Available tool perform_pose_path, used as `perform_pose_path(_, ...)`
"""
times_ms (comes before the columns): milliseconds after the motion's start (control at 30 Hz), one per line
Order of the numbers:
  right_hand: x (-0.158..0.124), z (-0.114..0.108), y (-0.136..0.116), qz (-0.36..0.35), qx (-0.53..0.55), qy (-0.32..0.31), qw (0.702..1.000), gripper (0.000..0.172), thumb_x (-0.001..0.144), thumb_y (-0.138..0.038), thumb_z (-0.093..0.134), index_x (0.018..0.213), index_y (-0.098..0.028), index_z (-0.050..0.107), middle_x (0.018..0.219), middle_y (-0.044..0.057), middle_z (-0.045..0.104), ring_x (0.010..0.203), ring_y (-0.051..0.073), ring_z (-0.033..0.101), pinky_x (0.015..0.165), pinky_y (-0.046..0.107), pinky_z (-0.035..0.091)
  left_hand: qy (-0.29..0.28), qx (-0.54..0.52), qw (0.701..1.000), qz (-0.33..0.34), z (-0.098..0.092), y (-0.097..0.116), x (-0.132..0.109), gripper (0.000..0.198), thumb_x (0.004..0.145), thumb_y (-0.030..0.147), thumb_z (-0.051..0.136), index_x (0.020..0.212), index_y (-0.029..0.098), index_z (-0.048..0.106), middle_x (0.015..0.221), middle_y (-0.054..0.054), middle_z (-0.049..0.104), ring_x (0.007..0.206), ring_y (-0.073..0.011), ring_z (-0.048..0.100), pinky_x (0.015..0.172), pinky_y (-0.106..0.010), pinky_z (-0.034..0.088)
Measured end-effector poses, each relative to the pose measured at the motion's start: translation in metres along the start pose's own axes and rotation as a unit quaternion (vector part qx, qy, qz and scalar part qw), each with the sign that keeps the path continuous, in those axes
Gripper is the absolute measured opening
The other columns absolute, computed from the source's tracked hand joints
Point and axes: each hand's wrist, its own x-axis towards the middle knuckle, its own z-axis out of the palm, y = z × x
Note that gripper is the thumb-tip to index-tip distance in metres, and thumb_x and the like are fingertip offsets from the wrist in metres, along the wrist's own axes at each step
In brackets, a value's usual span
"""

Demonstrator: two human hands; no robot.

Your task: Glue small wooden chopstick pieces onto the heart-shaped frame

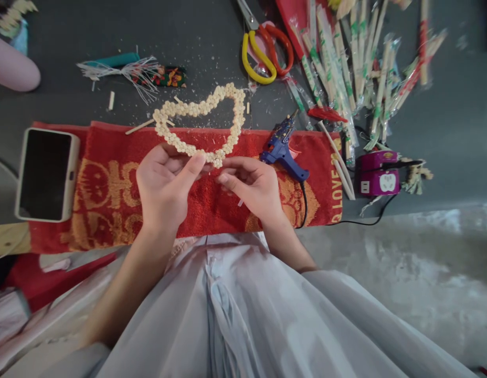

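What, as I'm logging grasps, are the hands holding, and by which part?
The heart-shaped frame, pinched at its lower tip by the left hand; the right hand touches it there.

The scissors (252, 22) run off the top edge; the left hand (165, 184) hides part of the heart (235, 115).
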Motion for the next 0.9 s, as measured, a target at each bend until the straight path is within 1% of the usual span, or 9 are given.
perform_pose_path(67, 0.003, -0.006, 0.004, 0.006, -0.003, -0.009, 1.0, 0.039, 0.075, -0.053, 0.076, 0.099, -0.023, 0.068, 0.079, -0.001, 0.071, 0.068, 0.012, 0.066, 0.066, 0.028, 0.06, -0.015, -0.007, 1.0, -0.009, -0.003, -0.003, 0.005, 0.029, 0.065, 0.023, 0.088, 0.08, 0.013, 0.066, 0.069, -0.002, 0.074, 0.057, -0.0157, 0.072, 0.063, -0.028, 0.065)
perform_pose_path(200, 0.012, -0.014, 0.013, -0.004, 0.002, 0.025, 1.0, 0.045, 0.079, -0.063, 0.069, 0.102, -0.025, 0.067, 0.087, 0.0, 0.073, 0.072, 0.013, 0.068, 0.066, 0.029, 0.06, -0.051, 0.018, 0.998, -0.043, -0.009, -0.01, 0.014, 0.039, 0.061, 0.036, 0.091, 0.083, 0.015, 0.067, 0.074, -0.003, 0.075, 0.065, -0.0182, 0.073, 0.069, -0.032, 0.065)
perform_pose_path(300, 0.022, -0.017, 0.019, -0.023, 0.001, 0.056, 0.998, 0.051, 0.081, -0.07, 0.063, 0.106, -0.025, 0.067, 0.094, 0.001, 0.073, 0.079, 0.015, 0.07, 0.071, 0.03, 0.062, -0.066, 0.036, 0.995, -0.061, -0.014, -0.016, 0.019, 0.041, 0.061, 0.04, 0.091, 0.083, 0.017, 0.065, 0.074, -0.001, 0.073, 0.064, -0.0155, 0.072, 0.065, -0.027, 0.063)
perform_pose_path(400, 0.034, -0.022, 0.025, -0.047, -0.036, 0.08, 0.995, 0.055, 0.081, -0.072, 0.061, 0.109, -0.025, 0.067, 0.098, 0.001, 0.072, 0.085, 0.016, 0.071, 0.073, 0.031, 0.062, -0.077, 0.049, 0.993, -0.076, -0.017, -0.018, 0.023, 0.041, 0.064, 0.042, 0.089, 0.084, 0.016, 0.064, 0.071, 0.0, 0.071, 0.062, -0.0132, 0.071, 0.063, -0.023, 0.062)
perform_pose_path(500, 0.048, -0.027, 0.028, -0.073, -0.074, 0.081, 0.991, 0.059, 0.079, -0.074, 0.06, 0.113, -0.027, 0.066, 0.099, 0.001, 0.071, 0.085, 0.016, 0.071, 0.071, 0.03, 0.063, -0.082, 0.065, 0.991, -0.084, -0.019, -0.02, 0.028, 0.039, 0.067, 0.041, 0.088, 0.083, 0.016, 0.062, 0.069, 0.001, 0.07, 0.062, -0.0129, 0.071, 0.063, -0.023, 0.061)
perform_pose_path(600, 0.06, -0.031, 0.027, -0.088, -0.085, 0.07, 0.99, 0.062, 0.078, -0.077, 0.059, 0.114, -0.027, 0.065, 0.096, 0.0, 0.07, 0.083, 0.014, 0.071, 0.07, 0.029, 0.062, -0.082, 0.072, 0.99, -0.09, -0.02, -0.022, 0.034, 0.039, 0.067, 0.041, 0.088, 0.079, 0.017, 0.06, 0.065, 0.002, 0.068, 0.061, -0.0131, 0.071, 0.062, -0.023, 0.061)
perform_pose_path(767, 0.07, -0.029, 0.019, -0.054, -0.057, 0.056, 0.995, 0.053, 0.073, -0.071, 0.07, 0.102, -0.027, 0.068, 0.085, -0.001, 0.067, 0.083, 0.015, 0.068, 0.071, 0.031, 0.062, -0.08, 0.078, 0.988, -0.106, -0.019, -0.025, 0.045, 0.039, 0.066, 0.038, 0.088, 0.079, 0.017, 0.057, 0.065, 0.001, 0.068, 0.062, -0.0146, 0.071, 0.06, -0.023, 0.061)
perform_pose_path(833, 0.073, -0.028, 0.017, -0.039, -0.028, 0.057, 0.997, 0.051, 0.071, -0.069, 0.073, 0.1, -0.027, 0.068, 0.084, -0.002, 0.066, 0.083, 0.015, 0.067, 0.072, 0.032, 0.062, -0.084, 0.085, 0.987, -0.111, -0.019, -0.025, 0.049, 0.038, 0.069, 0.04, 0.085, 0.08, 0.018, 0.057, 0.068, 0.0, 0.07, 0.065, -0.0151, 0.072, 0.061, -0.023, 0.061)
perform_pose_path(900, 0.076, -0.028, 0.018, -0.031, -0.004, 0.06, 0.998, 0.053, 0.066, -0.068, 0.076, 0.099, -0.027, 0.068, 0.086, -0.002, 0.067, 0.083, 0.016, 0.066, 0.073, 0.033, 0.062, -0.086, 0.093, 0.985, -0.116, -0.019, -0.025, 0.052, 0.037, 0.074, 0.045, 0.081, 0.081, 0.018, 0.056, 0.071, -0.001, 0.07, 0.068, -0.0158, 0.073, 0.062, -0.023, 0.061)
